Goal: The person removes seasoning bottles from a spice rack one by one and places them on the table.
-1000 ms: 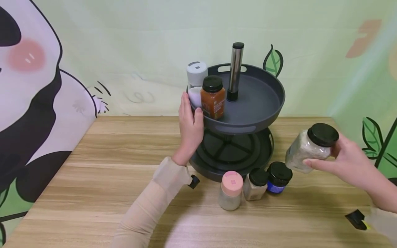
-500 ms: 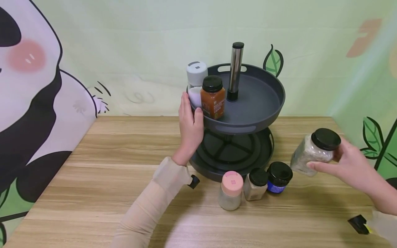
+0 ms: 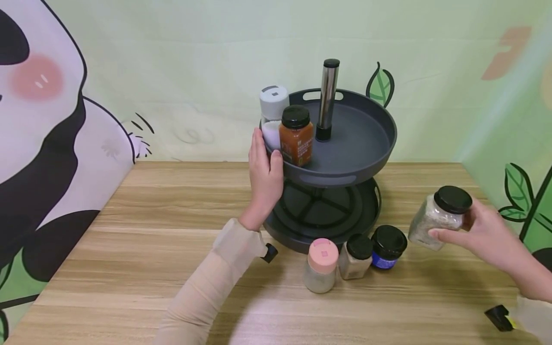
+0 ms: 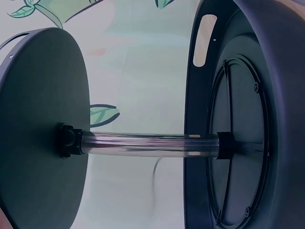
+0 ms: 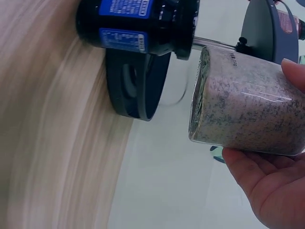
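Note:
In the head view my left hand (image 3: pixel 265 175) rests with straight fingers against the left rim of the upper tray (image 3: pixel 353 139) of a two-tier turntable rack. Beside those fingers, an orange-filled jar with a black lid (image 3: pixel 297 143) and a white-lidded jar (image 3: pixel 274 103) stand on that tray. On the right, my right hand (image 3: pixel 487 230) grips a clear black-lidded seasoning jar (image 3: pixel 435 220), tilted and held above the table. The right wrist view shows speckled, pale contents in this seasoning jar (image 5: pixel 252 105), with the thumb and fingers on opposite sides of it.
In front of the lower tray (image 3: pixel 319 235) stand a pink-lidded jar (image 3: pixel 321 273), a small black-lidded jar (image 3: pixel 355 263) and a dark jar with a blue label (image 3: pixel 385 254). A metal post (image 3: pixel 328 98) rises through the upper tray. A patterned cloth backdrop (image 3: pixel 207 96) hangs behind the table.
My right hand has moved to the right and lower with the seasoning jar, away from the rack. The left hand and the other jars have stayed in place.

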The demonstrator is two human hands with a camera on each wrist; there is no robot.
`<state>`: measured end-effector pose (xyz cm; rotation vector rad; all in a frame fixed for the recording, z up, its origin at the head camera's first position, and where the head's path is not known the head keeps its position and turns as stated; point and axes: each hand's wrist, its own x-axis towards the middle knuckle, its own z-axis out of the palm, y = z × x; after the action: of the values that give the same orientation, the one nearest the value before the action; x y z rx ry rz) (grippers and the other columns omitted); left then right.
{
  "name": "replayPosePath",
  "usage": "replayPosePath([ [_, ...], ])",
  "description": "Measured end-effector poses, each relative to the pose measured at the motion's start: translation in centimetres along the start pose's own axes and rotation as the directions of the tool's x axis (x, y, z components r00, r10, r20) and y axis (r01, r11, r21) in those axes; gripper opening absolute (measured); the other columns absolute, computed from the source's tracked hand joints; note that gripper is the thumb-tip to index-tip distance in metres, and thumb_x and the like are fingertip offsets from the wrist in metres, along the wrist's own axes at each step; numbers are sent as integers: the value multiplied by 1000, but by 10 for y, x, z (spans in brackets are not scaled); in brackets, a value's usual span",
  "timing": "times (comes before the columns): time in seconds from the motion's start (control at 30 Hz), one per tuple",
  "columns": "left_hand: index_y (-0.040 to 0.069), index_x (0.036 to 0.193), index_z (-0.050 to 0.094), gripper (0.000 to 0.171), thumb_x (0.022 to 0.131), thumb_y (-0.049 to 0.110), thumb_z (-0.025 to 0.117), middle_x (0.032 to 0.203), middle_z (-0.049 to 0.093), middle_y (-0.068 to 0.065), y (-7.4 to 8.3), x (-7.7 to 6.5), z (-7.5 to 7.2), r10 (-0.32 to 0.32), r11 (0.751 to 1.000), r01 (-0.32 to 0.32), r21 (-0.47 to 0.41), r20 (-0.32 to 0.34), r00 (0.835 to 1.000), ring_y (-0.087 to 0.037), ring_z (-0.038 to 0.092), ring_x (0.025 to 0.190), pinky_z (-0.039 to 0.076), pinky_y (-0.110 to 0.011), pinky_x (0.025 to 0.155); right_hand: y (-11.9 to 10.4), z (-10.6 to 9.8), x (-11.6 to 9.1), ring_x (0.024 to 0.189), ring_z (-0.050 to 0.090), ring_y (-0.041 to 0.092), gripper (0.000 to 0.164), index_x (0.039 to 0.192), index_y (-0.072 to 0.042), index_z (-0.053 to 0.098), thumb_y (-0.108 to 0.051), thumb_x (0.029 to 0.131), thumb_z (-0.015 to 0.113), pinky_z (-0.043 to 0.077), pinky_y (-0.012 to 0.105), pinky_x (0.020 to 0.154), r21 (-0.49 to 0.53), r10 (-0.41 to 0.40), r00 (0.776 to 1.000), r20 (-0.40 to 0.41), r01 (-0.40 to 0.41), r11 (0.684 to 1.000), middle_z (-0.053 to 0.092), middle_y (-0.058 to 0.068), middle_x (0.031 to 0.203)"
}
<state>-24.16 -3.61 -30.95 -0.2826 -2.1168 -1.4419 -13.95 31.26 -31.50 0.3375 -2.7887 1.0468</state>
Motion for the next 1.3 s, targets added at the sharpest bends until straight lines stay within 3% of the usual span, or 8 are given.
replayPosePath([
  [0.1,-1,141,13,62,87,23,34,148,12,-11,0,0,0,-3,1000,3,-3,1,1000,-20,13,136,16,-36,109,6,3,1,68,51,-5,55,116,6,45,-9,71,71,44,21,52,10,2,1000,9,-2,1000,58,8,89],
  [0.17,0,141,13,62,87,23,34,148,12,-11,0,0,0,-4,1000,4,-4,-1,1000,-20,13,136,17,-36,109,10,6,1,70,52,-6,55,116,6,44,-8,70,71,46,21,54,30,-2,1000,11,1,1000,59,3,90],
  [0.33,0,141,12,62,87,22,34,148,12,-11,0,-1,0,-7,1000,7,-6,2,1000,-20,13,136,17,-36,109,21,12,1,73,54,-5,54,115,6,42,-6,70,70,47,21,57,91,-8,1000,23,6,996,52,-23,85],
  [0.4,0,141,12,62,87,22,34,149,11,-11,0,-1,0,-8,1000,8,-8,5,1000,-19,12,136,17,-36,109,23,13,1,73,54,-5,52,114,6,42,-7,71,70,48,22,57,103,1,999,36,-5,995,52,-24,84],
  [0.53,0,141,11,62,87,21,34,149,11,-11,0,-1,0,-5,1000,5,-13,6,1000,-19,12,136,17,-35,109,27,15,1,72,54,-5,51,113,6,43,-8,72,69,48,22,57,92,25,998,50,-29,995,54,-17,84],
  [0.77,0,141,11,62,87,22,34,149,11,-11,0,0,0,2,1000,-2,-14,4,1000,-19,12,136,17,-35,109,31,20,2,69,52,-5,51,112,10,43,-5,71,69,46,21,56,75,20,998,55,-24,997,58,6,86],
  [1.07,0,141,11,62,87,21,34,149,10,-11,-1,0,0,0,1000,0,-16,9,1000,-19,12,136,17,-35,109,36,27,2,69,50,-5,54,112,10,43,-10,71,71,44,20,57,48,63,994,87,-67,997,58,15,90],
  [1.3,-1,141,11,62,87,21,34,149,10,-11,-1,0,0,5,1000,-5,-12,11,1000,-19,12,136,17,-35,109,39,31,2,69,50,-5,54,111,10,43,-10,70,72,44,20,56,42,51,995,82,-55,998,58,17,90],
])
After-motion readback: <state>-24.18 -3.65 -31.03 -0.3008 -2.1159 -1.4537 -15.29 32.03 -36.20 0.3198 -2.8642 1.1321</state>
